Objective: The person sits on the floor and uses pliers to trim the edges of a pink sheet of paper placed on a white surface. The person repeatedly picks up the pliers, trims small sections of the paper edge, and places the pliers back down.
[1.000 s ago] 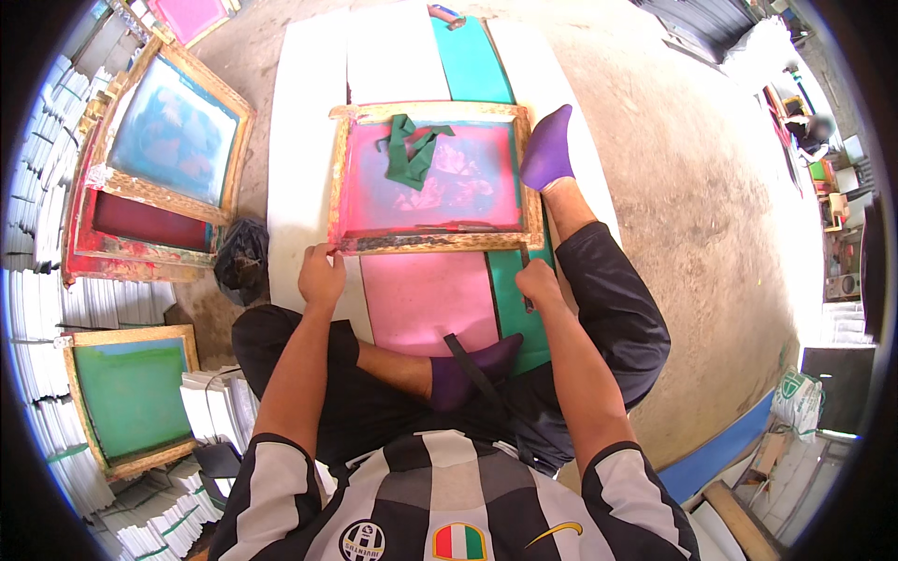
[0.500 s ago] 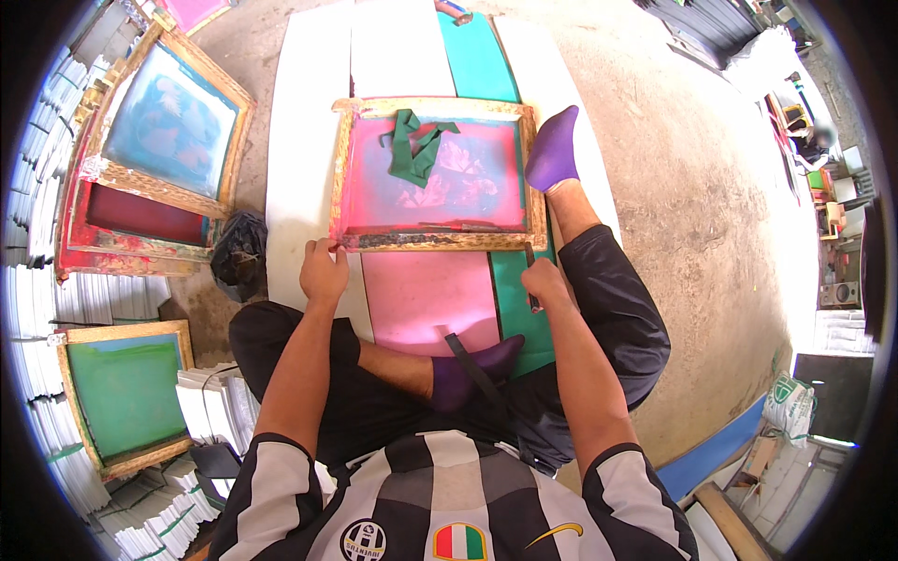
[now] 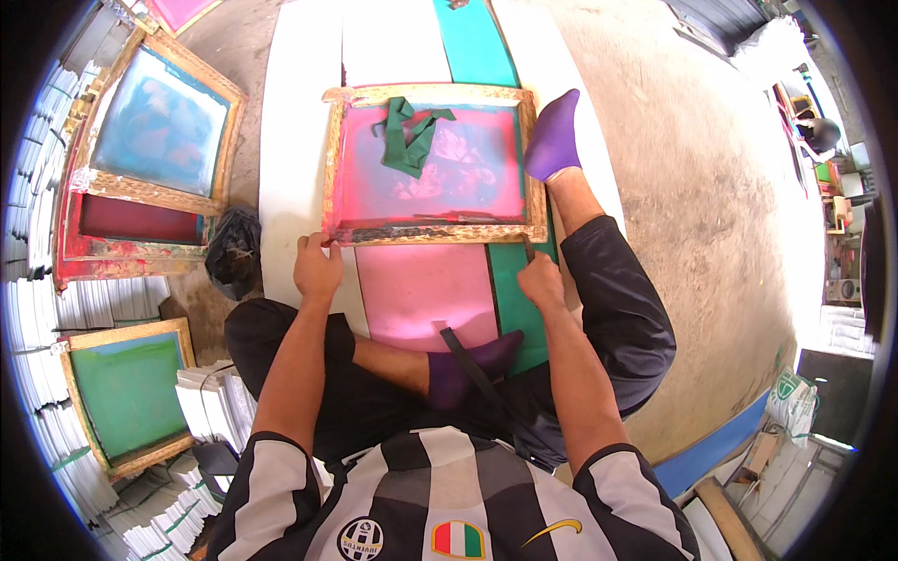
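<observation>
A wooden screen-printing frame (image 3: 440,232) lies flat on the table between my outstretched legs. Its mesh (image 3: 374,198) is pink and blue with pale leaf shapes. A strip of green cloth (image 3: 407,150) rests crumpled on the mesh. At the near left corner of the frame, my left hand (image 3: 318,269) is closed with its fingertips on the wood. My right hand (image 3: 543,282) is wrapped round a narrow dark tool (image 3: 528,249), whose upper end meets the near edge close to the right corner. Fingers hide most of that tool, so its kind is unclear.
Under the frame, the table has white, pink (image 3: 426,290) and green panels. More framed screens, blue (image 3: 161,117) and green (image 3: 128,393), lean at the left among paper stacks (image 3: 210,402). A black plastic bag (image 3: 234,254) sits beside the table. Another person (image 3: 818,138) is far right.
The view has shifted slightly, so the frame and table appear a little higher and further left. Both hands keep their places at the frame's near corners.
</observation>
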A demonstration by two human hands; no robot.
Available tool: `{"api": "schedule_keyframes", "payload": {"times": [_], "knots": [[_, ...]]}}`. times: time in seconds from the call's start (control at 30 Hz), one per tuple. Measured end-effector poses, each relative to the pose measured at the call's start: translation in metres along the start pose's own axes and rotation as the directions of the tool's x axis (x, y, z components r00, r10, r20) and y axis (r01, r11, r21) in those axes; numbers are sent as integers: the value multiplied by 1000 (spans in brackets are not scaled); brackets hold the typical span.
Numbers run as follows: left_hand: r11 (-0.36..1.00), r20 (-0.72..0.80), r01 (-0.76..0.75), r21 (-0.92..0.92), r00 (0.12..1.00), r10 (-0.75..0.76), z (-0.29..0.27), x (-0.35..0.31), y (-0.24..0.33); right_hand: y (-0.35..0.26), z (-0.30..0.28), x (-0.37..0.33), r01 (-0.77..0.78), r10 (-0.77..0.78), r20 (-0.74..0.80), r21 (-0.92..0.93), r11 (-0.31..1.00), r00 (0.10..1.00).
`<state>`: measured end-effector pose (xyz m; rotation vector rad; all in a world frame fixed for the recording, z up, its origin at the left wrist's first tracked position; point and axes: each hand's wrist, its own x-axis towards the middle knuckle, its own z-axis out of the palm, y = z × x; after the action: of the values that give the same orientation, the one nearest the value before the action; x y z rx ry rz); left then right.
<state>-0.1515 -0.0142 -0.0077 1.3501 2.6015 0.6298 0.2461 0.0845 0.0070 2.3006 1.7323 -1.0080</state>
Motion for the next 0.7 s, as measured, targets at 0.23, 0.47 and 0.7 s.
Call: {"api": "schedule_keyframes", "payload": {"times": [0.23, 0.47, 0.7], "knots": [[1000, -2, -11, -1, 1000, 11, 7, 3, -8, 13, 8, 10, 56, -55, -8, 32, 998, 998], [1000, -11, -12, -28, 1000, 12, 2, -3, -7, 20, 22, 14, -94, -18, 177, 605, 790, 984], [909, -72, -322, -263, 946, 315, 9, -20, 24, 4, 21, -21, -60, -234, 255, 787, 614, 938]]}}
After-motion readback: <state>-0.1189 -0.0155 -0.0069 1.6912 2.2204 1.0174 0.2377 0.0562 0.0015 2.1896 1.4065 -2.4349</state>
